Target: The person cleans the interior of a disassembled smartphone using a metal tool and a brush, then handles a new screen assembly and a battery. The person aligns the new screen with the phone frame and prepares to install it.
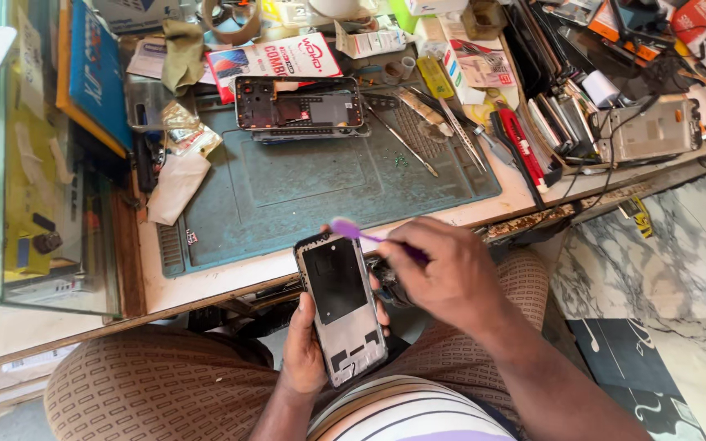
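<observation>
The left hand [308,347] gripped an opened phone frame [341,306] from below, thumb on its left edge and fingers wrapped round the right edge; the frame was held face-up over the lap, just in front of the bench edge, with a dark rectangular panel in its upper part and grey metal lower down. The right hand [451,273] was clenched round a purple brush [361,234]; the brush head touched the top edge of the frame, and the handle ran back under the fingers. Both hands were close together, the right just above and to the right of the frame.

On the bench lay a blue-green work mat [320,192]; at its far edge sat a second opened phone body [300,106], dark inside, lying flat. Tweezers [406,143] and other thin metal tools lay on the right part of the mat; a red-handled tool [520,147] lay just beside the mat's right edge. A grey phone back [651,129] with wires rested on the right end of the bench. A white cloth [175,186] lay off the mat's left edge; a red and white box [275,59] lay behind the second phone. The person sat with patterned brown trousers [149,384] under the hands.
</observation>
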